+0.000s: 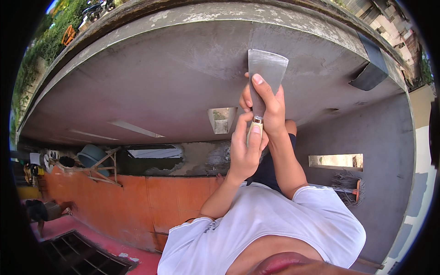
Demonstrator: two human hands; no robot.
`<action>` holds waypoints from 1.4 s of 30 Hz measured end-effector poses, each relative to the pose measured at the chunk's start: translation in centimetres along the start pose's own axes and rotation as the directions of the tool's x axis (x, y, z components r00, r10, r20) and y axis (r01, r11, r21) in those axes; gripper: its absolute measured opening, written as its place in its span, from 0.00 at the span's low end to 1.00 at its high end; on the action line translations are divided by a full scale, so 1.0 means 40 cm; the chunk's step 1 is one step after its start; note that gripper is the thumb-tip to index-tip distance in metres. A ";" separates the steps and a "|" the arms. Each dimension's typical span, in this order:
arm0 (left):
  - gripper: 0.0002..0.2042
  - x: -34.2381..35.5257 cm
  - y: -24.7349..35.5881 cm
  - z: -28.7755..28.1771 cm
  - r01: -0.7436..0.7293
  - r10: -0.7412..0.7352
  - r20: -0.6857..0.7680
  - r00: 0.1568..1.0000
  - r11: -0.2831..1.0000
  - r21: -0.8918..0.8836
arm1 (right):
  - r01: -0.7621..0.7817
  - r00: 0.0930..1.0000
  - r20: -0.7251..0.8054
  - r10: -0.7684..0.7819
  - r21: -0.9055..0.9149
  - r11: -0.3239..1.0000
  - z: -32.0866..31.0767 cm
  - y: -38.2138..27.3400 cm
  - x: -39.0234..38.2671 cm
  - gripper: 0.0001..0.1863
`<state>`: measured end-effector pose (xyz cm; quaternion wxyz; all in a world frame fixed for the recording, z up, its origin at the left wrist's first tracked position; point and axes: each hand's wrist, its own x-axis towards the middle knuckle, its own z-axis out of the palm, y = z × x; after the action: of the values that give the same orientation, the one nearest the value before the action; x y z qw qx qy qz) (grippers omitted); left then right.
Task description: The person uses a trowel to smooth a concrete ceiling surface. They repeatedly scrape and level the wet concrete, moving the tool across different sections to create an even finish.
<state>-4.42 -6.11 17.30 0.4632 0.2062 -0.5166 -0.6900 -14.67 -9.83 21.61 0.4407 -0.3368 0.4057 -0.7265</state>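
Both my hands hold a putty knife (pixel 267 64) upright, its broad, flaring grey metal blade pointing up in front of the wall. My left hand (pixel 247 149) is wrapped round the short, light-coloured handle, thumb along its front. Higher up, my right hand (pixel 269 101) grips the lower blade, with the thumb lying flat on its face and fingers partly hidden behind. A shiny metal collar (pixel 258 120) shows between the two hands.
A grey plastered wall (pixel 160 68) with several slots curves ahead. A dark bent sheet (pixel 370 68) hangs over its top at right, above a mop (pixel 350 188). At left are a blue-grey tub (pixel 90 156), a wooden stand (pixel 107 167), orange floor (pixel 133 201) and another person (pixel 46 211).
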 end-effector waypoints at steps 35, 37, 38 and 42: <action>0.16 0.015 0.018 -0.004 -0.089 0.087 0.024 0.996 0.994 0.070 | 0.059 0.997 -0.043 -0.061 -0.048 0.997 0.032 -0.023 -0.001 0.21; 0.17 0.011 0.016 -0.003 -0.098 0.097 0.016 0.995 0.992 0.083 | 0.058 0.998 -0.035 -0.058 -0.023 0.998 0.033 -0.024 -0.003 0.21; 0.16 0.011 0.017 -0.006 -0.075 0.074 0.018 0.997 0.996 0.046 | 0.054 0.998 -0.032 -0.055 -0.011 0.998 0.034 -0.021 -0.002 0.21; 0.16 0.011 -0.001 -0.012 -0.052 0.052 0.002 0.999 0.998 0.028 | 0.087 0.996 -0.011 -0.086 0.002 0.996 0.018 -0.001 0.002 0.20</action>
<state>-4.31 -6.75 17.16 0.4776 0.1986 -0.5318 -0.6705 -14.10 -10.09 21.96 0.4070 -0.3495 0.3922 -0.7472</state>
